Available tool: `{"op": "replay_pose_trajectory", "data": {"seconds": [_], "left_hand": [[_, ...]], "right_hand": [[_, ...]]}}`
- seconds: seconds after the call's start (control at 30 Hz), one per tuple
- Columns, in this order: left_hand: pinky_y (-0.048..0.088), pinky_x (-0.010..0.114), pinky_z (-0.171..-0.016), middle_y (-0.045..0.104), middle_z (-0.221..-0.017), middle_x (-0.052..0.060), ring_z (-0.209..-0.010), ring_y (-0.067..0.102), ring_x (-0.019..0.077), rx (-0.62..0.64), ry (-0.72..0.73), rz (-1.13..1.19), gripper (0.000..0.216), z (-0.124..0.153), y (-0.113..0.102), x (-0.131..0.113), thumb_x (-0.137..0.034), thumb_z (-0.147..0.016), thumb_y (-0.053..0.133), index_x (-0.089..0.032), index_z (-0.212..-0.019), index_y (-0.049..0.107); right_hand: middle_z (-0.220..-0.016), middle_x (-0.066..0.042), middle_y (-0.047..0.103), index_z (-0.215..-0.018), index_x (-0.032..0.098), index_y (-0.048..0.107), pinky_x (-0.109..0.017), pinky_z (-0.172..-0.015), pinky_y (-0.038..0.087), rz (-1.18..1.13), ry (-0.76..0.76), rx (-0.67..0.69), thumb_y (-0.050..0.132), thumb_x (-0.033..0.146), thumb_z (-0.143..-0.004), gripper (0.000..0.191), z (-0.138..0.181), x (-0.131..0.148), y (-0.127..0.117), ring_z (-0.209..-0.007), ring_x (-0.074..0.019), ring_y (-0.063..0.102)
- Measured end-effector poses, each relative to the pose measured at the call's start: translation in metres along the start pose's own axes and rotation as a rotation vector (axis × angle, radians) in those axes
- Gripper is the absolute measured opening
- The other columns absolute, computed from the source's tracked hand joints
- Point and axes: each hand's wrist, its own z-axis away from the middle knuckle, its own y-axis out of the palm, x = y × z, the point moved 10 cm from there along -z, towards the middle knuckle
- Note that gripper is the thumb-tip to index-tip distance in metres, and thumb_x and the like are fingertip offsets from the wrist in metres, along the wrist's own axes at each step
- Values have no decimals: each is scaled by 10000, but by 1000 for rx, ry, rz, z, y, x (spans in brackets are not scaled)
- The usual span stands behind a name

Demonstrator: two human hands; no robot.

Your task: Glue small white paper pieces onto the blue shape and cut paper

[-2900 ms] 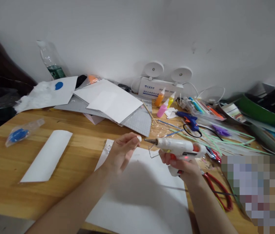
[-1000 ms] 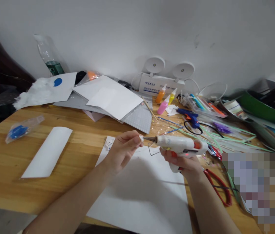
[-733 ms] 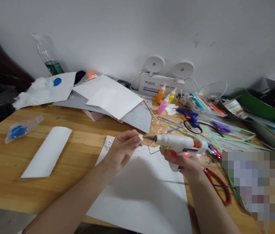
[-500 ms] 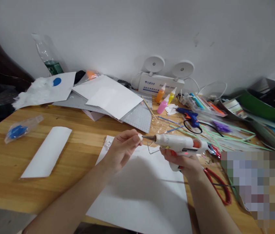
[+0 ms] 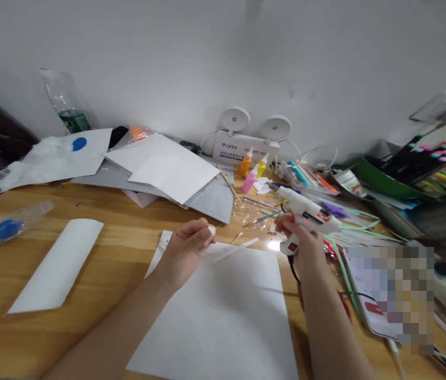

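Between the thumb and fingers of my left hand (image 5: 189, 250) is a small white piece (image 5: 211, 230), too small to make out fully. My right hand (image 5: 304, 240) grips a white hot glue gun (image 5: 312, 214) by its handle, the nozzle turned up and to the left, apart from the white piece. A large white sheet (image 5: 223, 316) lies under and in front of both hands. Narrow white strips (image 5: 238, 249) rest at the sheet's far edge, just right of my left hand.
A curved white paper piece (image 5: 58, 266) and a bag with blue material (image 5: 5, 231) lie at left. Stacked white boards (image 5: 175, 169) are behind. Small paint bottles (image 5: 249, 179), pens and green strips crowd the right. A white emergency light (image 5: 244, 149) stands against the wall.
My right hand has drawn the glue gun away to the right, so its nozzle is off the white piece. My left hand keeps its pinch. The view has turned slightly right.
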Motion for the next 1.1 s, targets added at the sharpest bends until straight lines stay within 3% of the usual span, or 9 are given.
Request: {"op": "replay_pose_trajectory", "data": {"seconds": [0.17, 0.37, 0.5, 0.7, 0.83, 0.9, 0.93, 1.0, 1.1], "left_hand": [[371, 221, -665, 428, -538, -59, -552, 406, 42, -18, -16, -6, 37, -1, -5, 2, -213, -626, 688, -188, -635, 661], [377, 214, -664, 479, -529, -60, -549, 429, 38, -46, -14, -27, 75, -1, -6, 1, -217, -602, 706, -202, -670, 680], [388, 206, -658, 502, -519, -57, -544, 442, 39, -90, -18, 3, 100, -1, -11, 1, -204, -571, 723, -194, -660, 679], [391, 195, -648, 498, -504, -52, -538, 441, 37, -85, -6, 10, 89, -2, -12, -2, -202, -585, 713, -178, -660, 674], [399, 201, -637, 517, -522, -44, -538, 442, 42, -109, -3, 5, 96, -2, -15, -1, -193, -577, 716, -172, -661, 675], [403, 206, -628, 517, -521, -42, -533, 442, 45, -116, 0, 0, 94, -2, -16, 0, -189, -574, 715, -168, -656, 675], [404, 207, -625, 522, -525, -42, -531, 442, 45, -118, -1, -4, 93, -2, -16, 1, -189, -574, 715, -168, -655, 675], [400, 201, -621, 529, -530, -42, -528, 441, 42, -124, -9, -16, 97, -2, -16, 3, -195, -572, 717, -169, -654, 674], [385, 185, -604, 517, -512, -49, -525, 442, 38, -116, -27, -57, 91, -1, -12, 5, -200, -566, 721, -166, -632, 668]], "right_hand": [[-651, -49, 609, -849, 111, 606, -252, -452, 384, 437, 115, -297, 510, 436, -674, 381, -28, -25, -54, -533, -151, 522], [-755, -128, 629, -830, 84, 636, -355, -663, 399, 880, 141, -212, 458, 468, -700, 443, -62, -39, -47, -774, -268, 555], [-997, -189, 566, -911, 91, 631, -476, -850, 260, 1072, 173, -217, 492, 426, -688, 425, -73, -48, -38, -1020, -349, 432], [-1092, -205, 492, -1033, 94, 557, -509, -890, 204, 1155, 206, -254, 516, 457, -676, 511, -68, -49, -36, -1075, -366, 369], [-1081, -220, 469, -1081, 63, 482, -475, -858, 281, 1099, 170, -364, 529, 534, -639, 647, -52, -20, -48, -1043, -352, 391], [-1050, -184, 484, -1125, 69, 434, -381, -800, 362, 1034, 113, -395, 448, 514, -716, 604, -38, 2, -46, -966, -272, 452], [-992, -126, 516, -1122, 116, 441, -321, -729, 402, 970, 60, -355, 421, 501, -741, 543, -30, 14, -37, -841, -209, 501], [-884, -62, 552, -1044, 166, 512, -269, -582, 411, 570, -83, 14, 476, 456, -736, 424, -14, 29, 13, -613, -132, 486], [-874, -45, 577, -1027, 193, 558, -227, -458, 373, 252, 3, 552, 549, 395, -720, 368, 33, 35, 91, -483, -76, 423]]}}
